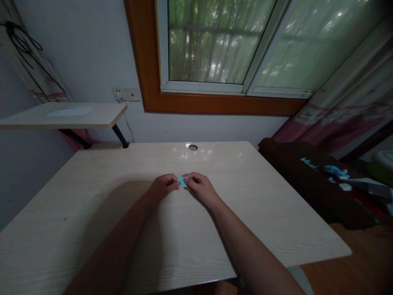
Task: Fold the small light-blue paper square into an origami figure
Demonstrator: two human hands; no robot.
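A small turquoise piece, which looks like folded paper [182,182], is held between my two hands just above or on the pale wood-grain table [264,213]. My left hand [163,186] pinches its left edge with thumb and fingers. On the opposite edge, my right hand [200,186] grips it the same way, thumb lying over its face. The fingertips partly cover the piece, so its full outline is hidden. Whether it touches the tabletop I cannot tell.
At the back left a raised shelf [104,114] stands on black legs, with a white sheet [70,111] on it. A round cable hole [193,148] is near the table's back edge. Right of the table sits a dark brown bench [294,172] with assorted items.
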